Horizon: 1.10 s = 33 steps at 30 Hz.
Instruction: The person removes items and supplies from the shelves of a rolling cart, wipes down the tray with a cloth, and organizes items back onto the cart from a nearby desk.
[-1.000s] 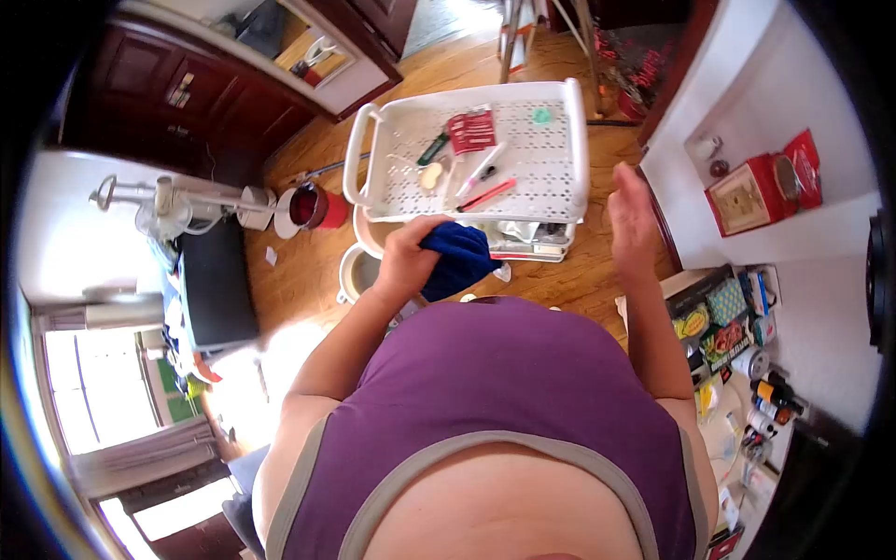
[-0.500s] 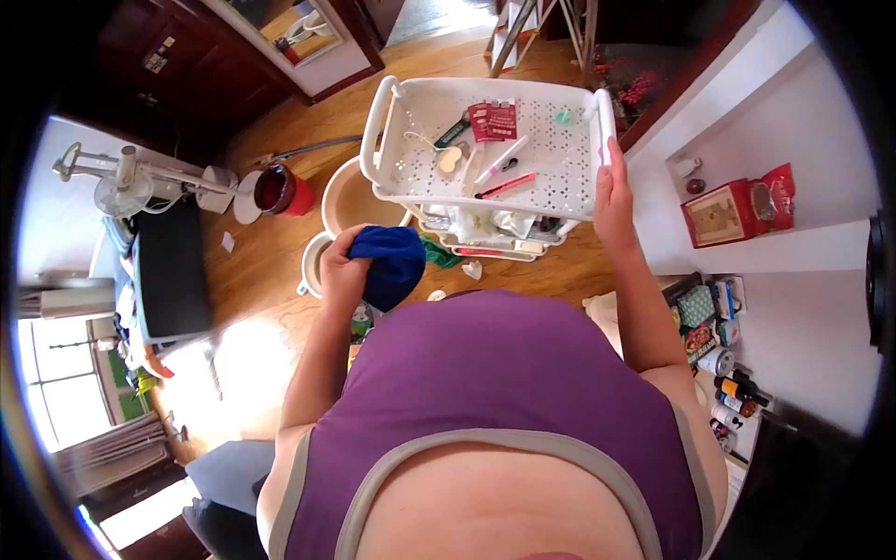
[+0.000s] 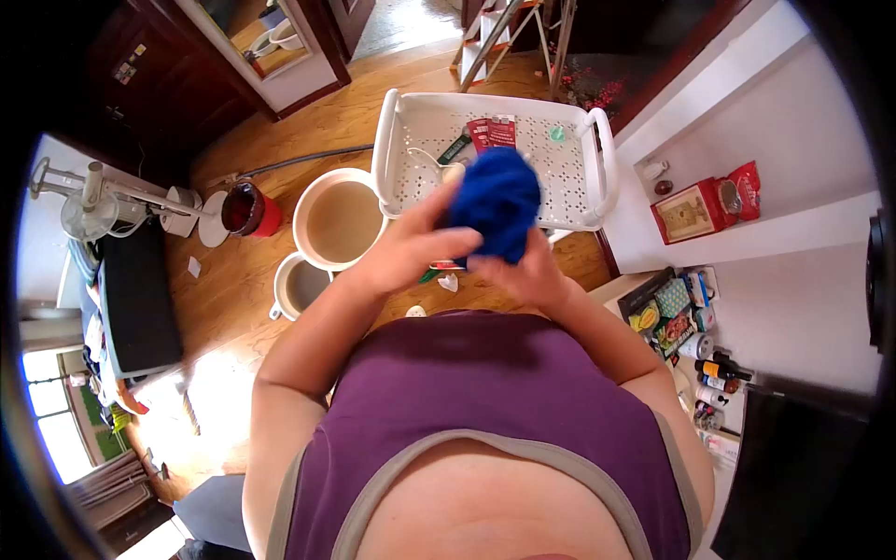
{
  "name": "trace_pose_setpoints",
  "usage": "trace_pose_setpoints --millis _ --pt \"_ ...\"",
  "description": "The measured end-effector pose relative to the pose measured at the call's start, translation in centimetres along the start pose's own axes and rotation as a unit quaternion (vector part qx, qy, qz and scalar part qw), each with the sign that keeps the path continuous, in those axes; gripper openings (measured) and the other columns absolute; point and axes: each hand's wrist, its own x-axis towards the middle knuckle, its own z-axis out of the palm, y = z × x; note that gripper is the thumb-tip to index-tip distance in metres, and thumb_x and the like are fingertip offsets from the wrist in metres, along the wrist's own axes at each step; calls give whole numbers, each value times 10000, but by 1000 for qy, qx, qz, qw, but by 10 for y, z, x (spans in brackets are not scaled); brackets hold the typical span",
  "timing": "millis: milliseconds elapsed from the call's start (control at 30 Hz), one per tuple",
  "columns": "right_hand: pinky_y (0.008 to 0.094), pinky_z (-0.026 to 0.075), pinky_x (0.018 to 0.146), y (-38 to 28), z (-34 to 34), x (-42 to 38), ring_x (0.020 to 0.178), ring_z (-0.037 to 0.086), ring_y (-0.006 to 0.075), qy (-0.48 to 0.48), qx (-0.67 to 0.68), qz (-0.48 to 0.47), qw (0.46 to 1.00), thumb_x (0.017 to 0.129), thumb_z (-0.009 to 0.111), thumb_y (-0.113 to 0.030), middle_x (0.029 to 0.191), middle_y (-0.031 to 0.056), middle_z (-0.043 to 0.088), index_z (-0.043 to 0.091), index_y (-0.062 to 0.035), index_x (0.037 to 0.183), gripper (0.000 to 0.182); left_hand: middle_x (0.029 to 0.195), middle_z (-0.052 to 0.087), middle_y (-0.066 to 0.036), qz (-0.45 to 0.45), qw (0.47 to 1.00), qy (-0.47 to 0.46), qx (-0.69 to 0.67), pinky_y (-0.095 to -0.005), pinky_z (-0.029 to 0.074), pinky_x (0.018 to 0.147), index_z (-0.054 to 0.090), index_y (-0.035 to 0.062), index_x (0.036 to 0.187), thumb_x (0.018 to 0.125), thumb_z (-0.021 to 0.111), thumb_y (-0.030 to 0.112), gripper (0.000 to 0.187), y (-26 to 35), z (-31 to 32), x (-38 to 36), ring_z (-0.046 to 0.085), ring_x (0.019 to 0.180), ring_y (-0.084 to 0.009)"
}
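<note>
A bunched blue cloth [image 3: 499, 201] is held up over the near edge of the white cart's top tray [image 3: 397, 140]. My left hand [image 3: 420, 245] is at the cloth's left side, its thumb and fingers apart against the cloth. From below right, my right hand [image 3: 530, 275] grips the cloth's lower edge, its fingers partly hidden. Red packets [image 3: 492, 131], a dark green item [image 3: 455, 147] and a small light green item [image 3: 557, 133] lie in the tray behind the cloth.
Left of the cart, a large bucket [image 3: 340, 221] and a smaller one [image 3: 306, 285] hold cloudy water. A red bin [image 3: 264, 217] stands farther left. Behind the cart is a stepladder [image 3: 492, 42]. Bottles [image 3: 721, 383] and boxes stand on the right, near the wall.
The blue cloth has moved right and up, from beside the cart to over the tray's near edge. My right hand has let go of the cart's right rim and come to the cloth.
</note>
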Motion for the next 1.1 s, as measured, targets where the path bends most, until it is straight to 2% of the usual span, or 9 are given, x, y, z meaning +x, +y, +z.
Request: trace_pose_setpoints --millis 33,100,200,300,433,833,900,967,1100 --pt "346 335 992 8 -8 3 1161 424 203 44 -106 -1 993 752 691 -108 1282 142 427 343 -4 1327 680 1189 495 -107 19 989 -103 107 -295 425 886 325 -7 1343 853 595 243 613 -1 -2 12 484 1078 -152" --pt "320 392 940 2 -19 2 1059 504 167 164 -30 73 983 760 653 -60 1191 111 512 402 -3 1277 577 1205 500 -138 -73 983 -68 154 -325 350 976 392 -5 1318 877 569 357 597 -4 -14 31 442 1161 -197" --pt "280 440 868 6 -53 -15 947 560 144 327 -48 68 941 785 626 -51 1069 78 577 458 2 1216 466 1272 476 -163 68 948 -32 309 -342 350 989 456 39 1283 881 551 363 525 -44 -44 75 428 1206 -267" --pt "262 451 836 -18 -71 -22 919 564 130 417 -59 77 904 811 608 -63 1043 68 586 480 7 1192 408 1394 355 -139 112 793 -57 596 -487 266 1043 412 188 1336 896 506 388 493 -74 -32 117 272 1316 -343" --pt "277 424 866 -13 -87 -40 943 548 143 446 -78 46 891 824 607 -77 1075 77 574 496 9 1187 390 1458 230 -148 64 704 -112 698 -620 122 1032 352 228 1370 841 481 550 633 -105 6 153 117 1362 -378" --pt "276 441 849 -3 -108 -23 945 554 144 388 -135 92 907 827 592 -71 1082 85 575 460 21 1221 425 1446 243 -178 -84 680 -67 725 -645 200 980 355 239 1351 829 530 414 578 -113 -62 125 180 1341 -407" --pt "288 429 873 12 -111 0 981 561 184 290 -146 109 939 817 599 -76 1106 115 572 462 9 1224 438 1462 209 -167 -113 657 -52 744 -612 213 1008 351 243 1355 828 553 403 586 -102 -64 113 171 1349 -387" --pt "329 431 883 29 -110 27 1027 549 274 207 -370 -1 906 787 613 -76 1119 160 559 466 -19 1232 472 1457 218 -170 -106 663 -37 740 -602 211 1017 369 223 1343 812 580 390 595 -101 -70 100 176 1346 -392" --pt "453 438 849 74 -102 53 981 514 374 90 -642 180 740 739 665 -151 1067 176 517 451 -66 1201 516 1402 298 -222 -62 680 18 730 -592 225 1001 474 137 1220 802 548 240 437 -110 -84 85 226 1310 -443"
